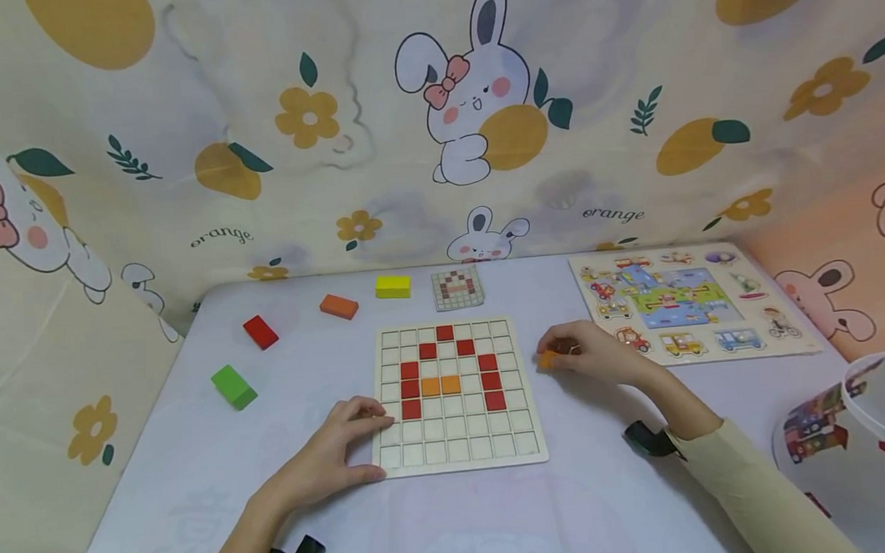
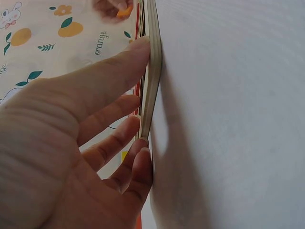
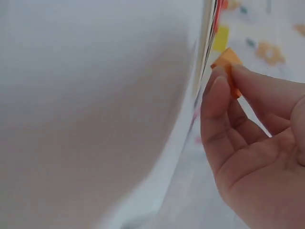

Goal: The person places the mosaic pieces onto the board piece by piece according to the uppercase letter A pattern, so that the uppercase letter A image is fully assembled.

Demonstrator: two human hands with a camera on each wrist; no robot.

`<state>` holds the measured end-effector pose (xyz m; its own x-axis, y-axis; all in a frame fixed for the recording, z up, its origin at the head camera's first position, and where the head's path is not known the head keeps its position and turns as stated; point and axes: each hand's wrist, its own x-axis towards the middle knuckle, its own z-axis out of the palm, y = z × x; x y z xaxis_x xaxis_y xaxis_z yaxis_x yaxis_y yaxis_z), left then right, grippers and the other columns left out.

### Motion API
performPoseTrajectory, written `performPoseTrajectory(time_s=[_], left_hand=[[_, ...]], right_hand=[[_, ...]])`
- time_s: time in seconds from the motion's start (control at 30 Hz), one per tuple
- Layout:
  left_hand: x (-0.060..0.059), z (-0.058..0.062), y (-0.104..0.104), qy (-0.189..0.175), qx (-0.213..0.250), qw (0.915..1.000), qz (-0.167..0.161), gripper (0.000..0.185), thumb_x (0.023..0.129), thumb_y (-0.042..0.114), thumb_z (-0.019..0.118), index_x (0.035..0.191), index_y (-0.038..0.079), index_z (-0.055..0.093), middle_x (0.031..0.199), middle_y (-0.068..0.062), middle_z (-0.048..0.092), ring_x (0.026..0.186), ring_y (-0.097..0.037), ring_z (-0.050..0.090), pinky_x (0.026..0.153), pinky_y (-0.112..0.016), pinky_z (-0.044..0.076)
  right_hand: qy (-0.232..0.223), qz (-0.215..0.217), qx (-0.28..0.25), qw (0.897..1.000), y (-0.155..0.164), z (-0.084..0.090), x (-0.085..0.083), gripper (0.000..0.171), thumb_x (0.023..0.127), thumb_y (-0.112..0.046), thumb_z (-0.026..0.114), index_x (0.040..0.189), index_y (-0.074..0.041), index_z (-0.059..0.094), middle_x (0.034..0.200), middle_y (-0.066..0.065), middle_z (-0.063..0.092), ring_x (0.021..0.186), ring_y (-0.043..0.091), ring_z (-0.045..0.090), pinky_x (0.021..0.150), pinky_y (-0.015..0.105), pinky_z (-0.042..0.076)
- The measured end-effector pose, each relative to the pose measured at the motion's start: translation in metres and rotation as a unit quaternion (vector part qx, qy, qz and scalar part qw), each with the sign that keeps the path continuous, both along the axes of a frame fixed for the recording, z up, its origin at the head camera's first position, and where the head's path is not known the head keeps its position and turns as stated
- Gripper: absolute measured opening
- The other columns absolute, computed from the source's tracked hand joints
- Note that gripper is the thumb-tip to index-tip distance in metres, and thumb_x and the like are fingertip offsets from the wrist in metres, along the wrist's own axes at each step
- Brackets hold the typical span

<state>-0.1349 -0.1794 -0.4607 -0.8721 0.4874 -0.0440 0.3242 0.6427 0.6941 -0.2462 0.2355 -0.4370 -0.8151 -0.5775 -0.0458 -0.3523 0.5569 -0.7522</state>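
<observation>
A white square grid board (image 1: 466, 446) lies flat on the table, with red tiles (image 1: 445, 333) set in an arch shape and two orange tiles (image 1: 441, 385) side by side inside it. Along the board's left edge rests my left hand (image 1: 339, 449), its thumb at the near corner. In the left wrist view the fingertips (image 2: 140, 164) touch the board's side (image 2: 153, 71). Just off the board's right edge, my right hand (image 1: 589, 352) pinches a small orange piece (image 3: 228, 59) between thumb and fingers, which partly hide it.
Green (image 1: 234, 388), red (image 1: 261, 332), orange (image 1: 339, 306) and yellow (image 1: 393, 287) blocks lie left of and behind the board. A small pattern card (image 1: 458, 303) is behind it. A picture puzzle board (image 1: 694, 345) lies at the far right; a printed bucket (image 1: 820, 457) stands near right.
</observation>
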Motion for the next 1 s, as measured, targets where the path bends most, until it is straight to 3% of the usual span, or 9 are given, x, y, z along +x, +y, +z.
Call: performPoseTrajectory(time_s=[0.17, 0.33, 0.5, 0.73, 1.0], left_hand=[[0.001, 0.001, 0.0, 0.001, -0.002, 1.0, 0.0, 0.06, 0.08, 0.027, 0.085, 0.134, 0.013, 0.064, 0.133, 0.004, 0.049, 0.126, -0.021, 0.04, 0.106, -0.051, 0.041], [-0.001, 0.001, 0.0, -0.003, -0.001, 1.0, 0.001, 0.06, 0.08, 0.026, 0.085, 0.134, 0.013, 0.064, 0.133, 0.004, 0.049, 0.126, -0.02, 0.039, 0.106, -0.05, 0.041], [-0.001, -0.001, 0.0, 0.0, 0.004, 1.0, -0.002, 0.06, 0.079, 0.027, 0.085, 0.134, 0.013, 0.064, 0.134, 0.003, 0.048, 0.125, -0.021, 0.039, 0.106, -0.05, 0.04], [-0.001, -0.001, 0.0, -0.006, 0.001, 1.0, -0.002, 0.06, 0.08, 0.028, 0.085, 0.134, 0.013, 0.063, 0.133, 0.004, 0.049, 0.125, -0.021, 0.039, 0.105, -0.05, 0.042], [-0.001, 0.001, 0.001, -0.009, 0.002, 1.0, -0.001, 0.061, 0.08, 0.026, 0.085, 0.135, 0.013, 0.063, 0.133, 0.004, 0.049, 0.126, -0.021, 0.039, 0.106, -0.05, 0.041]], right_hand=[[-0.007, 0.044, -0.015, 0.999, -0.049, 0.004, -0.005, 0.024, 0.089, 0.001, 0.069, 0.113, -0.003, 0.065, 0.092, 0.001, 0.062, 0.085, 0.019, 0.057, 0.075, 0.029, 0.05], [-0.005, 0.084, -0.018, 0.996, -0.088, 0.004, -0.009, 0.015, 0.09, 0.003, 0.068, 0.103, -0.004, 0.068, 0.091, 0.001, 0.061, 0.084, 0.019, 0.054, 0.074, 0.028, 0.048], [0.001, 0.103, -0.004, 0.995, -0.102, 0.004, -0.007, 0.013, 0.089, 0.006, 0.067, 0.096, -0.004, 0.067, 0.084, 0.003, 0.058, 0.079, 0.016, 0.052, 0.067, 0.026, 0.047], [0.018, 0.087, 0.024, 0.996, -0.106, -0.003, -0.003, 0.013, 0.087, 0.002, 0.073, 0.092, -0.008, 0.067, 0.078, -0.002, 0.057, 0.074, 0.013, 0.053, 0.066, 0.025, 0.047], [0.097, 0.049, 0.099, 0.989, -0.109, 0.001, 0.004, 0.012, 0.083, -0.009, 0.08, 0.085, -0.013, 0.069, 0.085, -0.006, 0.058, 0.078, 0.014, 0.052, 0.071, 0.028, 0.046]])
